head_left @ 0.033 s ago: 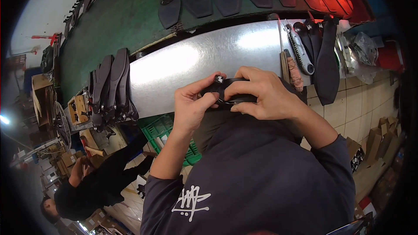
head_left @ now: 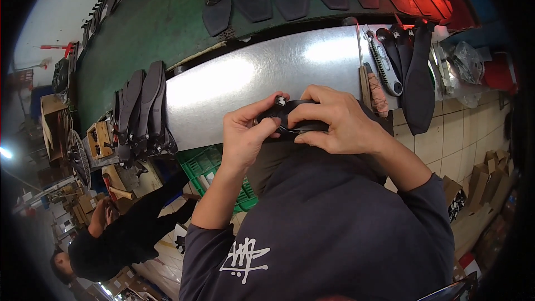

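Head | black strap point(head_left: 295, 116) pinched between fingers of left hand point(head_left: 245, 134), right hand point(head_left: 334, 125)

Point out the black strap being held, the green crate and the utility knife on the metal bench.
black strap point(head_left: 301, 116), head view, middle between the hands
green crate point(head_left: 209, 165), head view, top rim
utility knife point(head_left: 385, 69), head view, handle

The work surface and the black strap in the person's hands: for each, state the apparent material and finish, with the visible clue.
Work surface: seemingly sheet metal, brushed silvery finish; broad soft glare. Black strap, held by left hand and right hand: probably leather or rubber; it bends, slight sheen.
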Tool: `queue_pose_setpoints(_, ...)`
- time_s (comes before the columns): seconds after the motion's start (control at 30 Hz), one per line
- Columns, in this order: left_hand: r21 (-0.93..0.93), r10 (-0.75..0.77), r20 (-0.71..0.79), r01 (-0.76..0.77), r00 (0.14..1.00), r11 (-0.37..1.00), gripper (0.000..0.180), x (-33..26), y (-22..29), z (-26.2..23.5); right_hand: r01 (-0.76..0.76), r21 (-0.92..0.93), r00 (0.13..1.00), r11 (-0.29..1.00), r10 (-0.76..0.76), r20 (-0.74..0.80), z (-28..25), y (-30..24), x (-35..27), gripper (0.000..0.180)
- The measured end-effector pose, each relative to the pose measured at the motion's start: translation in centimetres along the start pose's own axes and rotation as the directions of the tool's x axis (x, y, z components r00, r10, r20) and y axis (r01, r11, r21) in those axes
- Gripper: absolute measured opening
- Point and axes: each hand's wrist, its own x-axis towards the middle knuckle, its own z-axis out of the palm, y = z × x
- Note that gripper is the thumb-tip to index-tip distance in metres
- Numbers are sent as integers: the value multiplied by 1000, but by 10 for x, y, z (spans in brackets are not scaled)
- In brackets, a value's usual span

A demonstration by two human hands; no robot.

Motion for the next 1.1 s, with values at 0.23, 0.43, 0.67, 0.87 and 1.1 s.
queue_pose_setpoints(0.23,11,29,-46,-28,999,1000,37,0,2,6,-56,17,993,998,58,-108,9,0,-3,26)
queue_pose_setpoints(0.43,-18,13,-48,-14,999,1000,37,1,8,6,9,-77,979,997,-24,-200,14,1,-5,24)
queue_pose_setpoints(0.67,-313,-90,-14,81,996,946,43,-5,19,10,165,-231,915,959,-237,-328,21,0,-9,22)
queue_pose_setpoints(0.87,-92,-104,38,107,994,990,45,-8,14,-3,152,-238,934,959,-218,-282,15,-9,-10,32)
queue_pose_setpoints(1.1,-131,-219,163,241,962,962,35,-7,10,-8,92,-137,942,986,-131,-308,19,-6,-14,32)
